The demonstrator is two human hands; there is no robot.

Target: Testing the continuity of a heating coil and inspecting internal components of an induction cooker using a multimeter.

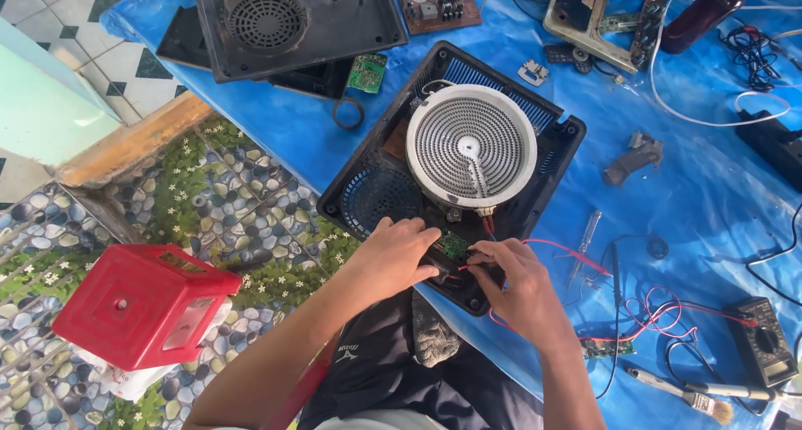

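Note:
An opened black cooker base lies on a blue sheet, with a round white heating coil in it. At its near edge sits a small green circuit board. My left hand rests on the base's near corner, fingers curled beside the board. My right hand pinches at the board's right side, where red wires run off. What the right fingertips hold is hidden.
Another black cooker shell with a fan grille lies at the back left. A multimeter, a paintbrush, a screwdriver and loose boards lie to the right. A red plastic stool stands on the pebble-pattern floor at left.

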